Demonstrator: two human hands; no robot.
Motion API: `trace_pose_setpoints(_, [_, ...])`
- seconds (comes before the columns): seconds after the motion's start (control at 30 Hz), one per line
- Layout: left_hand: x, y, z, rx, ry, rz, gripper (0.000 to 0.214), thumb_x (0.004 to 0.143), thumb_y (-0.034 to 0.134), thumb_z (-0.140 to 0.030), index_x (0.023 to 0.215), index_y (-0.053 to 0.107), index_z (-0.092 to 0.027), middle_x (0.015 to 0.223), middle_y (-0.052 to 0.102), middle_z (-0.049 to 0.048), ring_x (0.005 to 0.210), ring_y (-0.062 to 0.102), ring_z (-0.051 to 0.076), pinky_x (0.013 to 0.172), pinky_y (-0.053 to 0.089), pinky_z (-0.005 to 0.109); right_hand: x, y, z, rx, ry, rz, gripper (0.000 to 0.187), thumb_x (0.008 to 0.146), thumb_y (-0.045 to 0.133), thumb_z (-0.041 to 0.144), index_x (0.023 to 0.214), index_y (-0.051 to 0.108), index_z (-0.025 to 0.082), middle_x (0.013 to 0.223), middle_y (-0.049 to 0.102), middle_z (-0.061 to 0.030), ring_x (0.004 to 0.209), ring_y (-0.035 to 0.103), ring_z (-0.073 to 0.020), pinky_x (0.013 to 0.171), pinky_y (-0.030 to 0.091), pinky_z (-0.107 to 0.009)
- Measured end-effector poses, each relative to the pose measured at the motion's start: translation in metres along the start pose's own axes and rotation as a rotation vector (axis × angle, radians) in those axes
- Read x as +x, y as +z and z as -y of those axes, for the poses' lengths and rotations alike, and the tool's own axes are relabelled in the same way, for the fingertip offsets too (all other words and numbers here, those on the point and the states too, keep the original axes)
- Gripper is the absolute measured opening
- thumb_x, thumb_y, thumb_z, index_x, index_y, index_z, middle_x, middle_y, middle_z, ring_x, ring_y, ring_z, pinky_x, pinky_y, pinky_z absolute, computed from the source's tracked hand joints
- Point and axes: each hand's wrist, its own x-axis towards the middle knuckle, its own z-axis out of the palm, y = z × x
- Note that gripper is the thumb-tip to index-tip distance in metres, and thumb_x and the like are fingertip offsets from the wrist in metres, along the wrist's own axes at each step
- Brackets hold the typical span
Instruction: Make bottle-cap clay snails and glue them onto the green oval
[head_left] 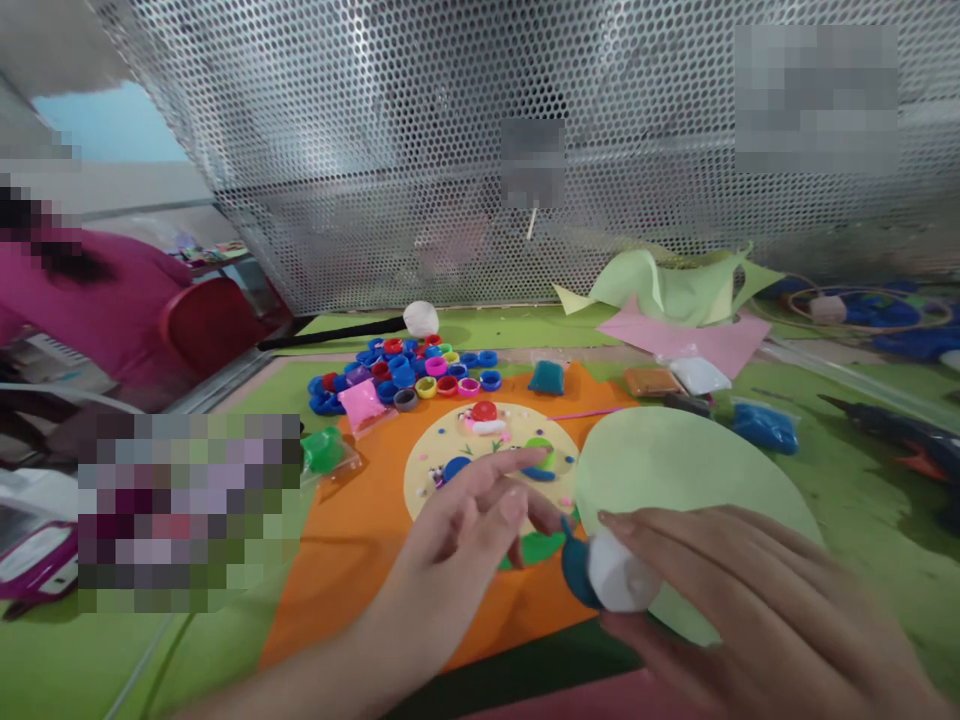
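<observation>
My right hand (pixel 750 590) grips a small white rounded piece (pixel 619 572) between thumb and fingers. A teal, clay-like part with a thin pointed tip (pixel 577 570) is joined to the white piece on its left side. Close by on the left, my left hand (pixel 472 525) has its fingers curved and apart, with nothing seen in them. Beneath it lies a cream disc (pixel 427 440) decorated with small coloured figures, partly hidden by the hand. A pale green paper disc (pixel 690 470) lies under and beyond my right hand.
Many coloured bottle caps (pixel 401 372) are heaped at the back. Bagged clay lies about: pink (pixel 364 405), green (pixel 324 450), teal (pixel 546 378), blue (pixel 765 428). A glue gun (pixel 900 430) is at right. Perforated metal (pixel 420 150) rises behind. A person in pink (pixel 97 280) sits left.
</observation>
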Motion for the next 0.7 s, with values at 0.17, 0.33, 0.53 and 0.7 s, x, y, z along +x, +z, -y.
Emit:
trace_pose_setpoints(0.17, [0.000, 0.000, 0.017, 0.473, 0.057, 0.169, 0.062, 0.086, 0.057, -0.030, 0.139, 0.026, -0.026, 0.101, 0.067, 0.0035, 0.098, 0.057, 0.023, 0.085, 0.042, 0.038, 0.005, 0.004, -0.017, -0.057, 0.089, -0.041, 0.014, 0.087, 0.058, 0.021, 0.098, 0.059, 0.011, 0.083, 0.067, -0.0049, 0.073, 0.062, -0.0146, 0.069, 0.046, -0.029])
trace_pose_setpoints(0.33, [0.005, 0.007, 0.037, 0.844, 0.295, 0.377, 0.078, 0.084, 0.058, -0.013, 0.144, 0.010, -0.025, 0.110, 0.069, 0.0060, 0.117, 0.050, 0.031, 0.095, 0.029, 0.051, 0.000, 0.018, -0.034, -0.071, 0.171, -0.014, 0.020, 0.089, 0.054, 0.027, 0.097, 0.059, 0.010, 0.078, 0.065, -0.0059, 0.071, 0.062, -0.0174, 0.065, 0.046, -0.031])
trace_pose_setpoints(0.53, [0.007, 0.012, 0.046, 0.885, 0.415, 0.302, 0.101, 0.081, 0.060, -0.005, 0.142, -0.015, -0.031, 0.097, 0.074, -0.0011, 0.107, 0.058, 0.027, 0.091, 0.031, 0.045, -0.001, 0.018, -0.042, -0.101, 0.203, -0.034, 0.022, 0.090, 0.051, 0.030, 0.095, 0.060, 0.010, 0.074, 0.063, -0.0059, 0.068, 0.062, -0.0180, 0.062, 0.048, -0.031])
trace_pose_setpoints(0.7, [0.006, 0.014, 0.051, 0.896, 0.526, 0.280, 0.095, 0.082, 0.060, -0.006, 0.143, -0.009, -0.031, 0.084, 0.075, -0.0019, 0.097, 0.062, 0.026, 0.090, 0.033, 0.044, -0.001, 0.015, -0.044, -0.128, 0.221, -0.051, 0.023, 0.089, 0.053, 0.032, 0.096, 0.060, 0.011, 0.073, 0.063, -0.0057, 0.068, 0.062, -0.0185, 0.064, 0.049, -0.031])
